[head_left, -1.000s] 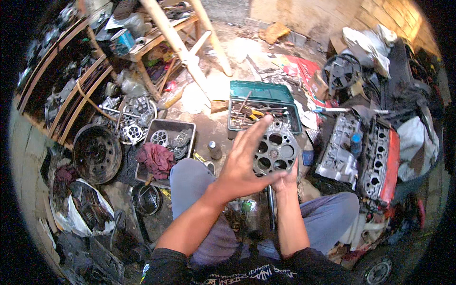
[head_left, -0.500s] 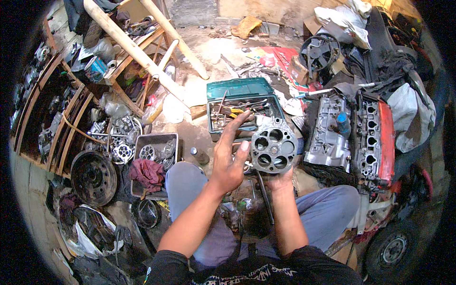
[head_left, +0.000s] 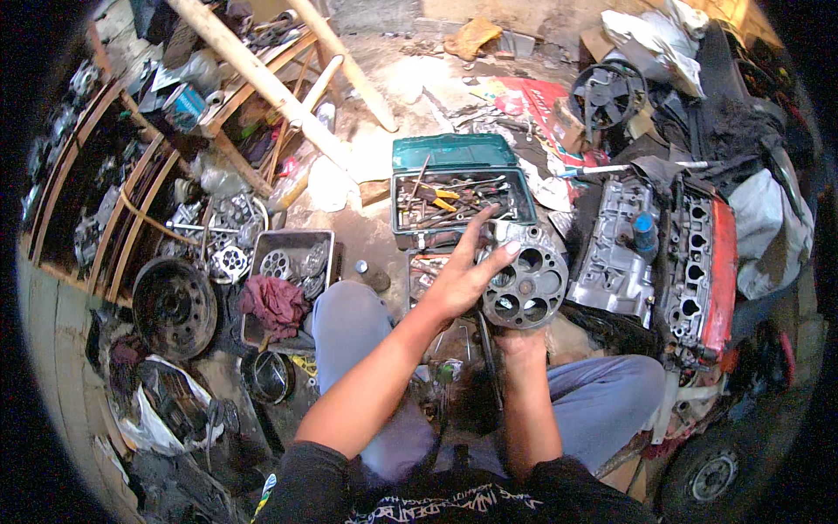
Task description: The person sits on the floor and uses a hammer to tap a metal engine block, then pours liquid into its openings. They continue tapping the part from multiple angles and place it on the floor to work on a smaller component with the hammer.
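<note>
A round grey metal cylinder block [head_left: 526, 286], apparently from a compressor, is held up in front of me with its several round bores facing up. My right hand [head_left: 521, 341] supports it from beneath, its fingers mostly hidden under the block. At the block's left edge is my left hand [head_left: 461, 284], fingers stretched out and thumb apart, the thumb tip overlapping the rim. Whether that thumb presses on the metal is hard to tell. Just beyond the hands stands an opened green toolbox [head_left: 458, 153] full of hand tools, among them yellow-handled pliers [head_left: 441, 199].
To the right lie a silver engine cover [head_left: 615, 249] and a cylinder head [head_left: 690, 271]. On the left are a grey tray [head_left: 332, 249] with metal parts, a maroon rag [head_left: 275, 306] and a black wheel rim [head_left: 175, 307]. A wooden frame [head_left: 253, 79] leans behind; a tyre [head_left: 711, 476] sits lower right.
The cylinder block has shifted slightly right and tilted. My left hand has moved right with it, its thumb now over the block's rim. The whole view has shifted a little.
</note>
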Demonstrator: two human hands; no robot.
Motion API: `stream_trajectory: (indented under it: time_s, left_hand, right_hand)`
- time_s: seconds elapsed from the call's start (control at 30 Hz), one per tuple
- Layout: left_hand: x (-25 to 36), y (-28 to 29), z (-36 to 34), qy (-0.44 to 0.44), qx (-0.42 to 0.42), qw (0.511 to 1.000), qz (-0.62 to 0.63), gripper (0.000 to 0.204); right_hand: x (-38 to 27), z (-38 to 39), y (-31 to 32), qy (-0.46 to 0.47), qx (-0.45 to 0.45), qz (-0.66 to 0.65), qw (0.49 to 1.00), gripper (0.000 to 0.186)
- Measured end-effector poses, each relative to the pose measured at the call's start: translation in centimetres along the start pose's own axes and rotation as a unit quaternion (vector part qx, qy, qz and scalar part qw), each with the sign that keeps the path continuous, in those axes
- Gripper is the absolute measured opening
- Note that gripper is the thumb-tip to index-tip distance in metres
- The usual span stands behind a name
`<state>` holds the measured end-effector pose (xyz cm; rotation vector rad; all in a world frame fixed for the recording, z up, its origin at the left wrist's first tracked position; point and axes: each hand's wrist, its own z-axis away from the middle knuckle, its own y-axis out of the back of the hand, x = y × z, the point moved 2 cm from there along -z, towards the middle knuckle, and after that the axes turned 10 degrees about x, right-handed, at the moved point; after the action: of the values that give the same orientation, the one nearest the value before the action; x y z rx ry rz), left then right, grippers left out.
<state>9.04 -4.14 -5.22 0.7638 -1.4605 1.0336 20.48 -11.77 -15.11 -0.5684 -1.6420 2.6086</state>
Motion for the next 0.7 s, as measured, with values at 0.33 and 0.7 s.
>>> stream_trajectory:
  time_s: [0.33, 0.7]
  left_hand:
    - [1.8, 5.4, 2.0, 0.069, 0.151, 0.952, 0.258, 0.058]
    - [7.1, 18.0, 4.2, -0.111, 0.348, 0.906, 0.212, 0.053]
  right_hand:
    - [2.0, 1.2, -5.8, -0.041, -0.062, 0.252, 0.965, 0.082]
    - [11.8, -7.3, -0.5, -0.045, -0.039, 0.419, 0.906, 0.079]
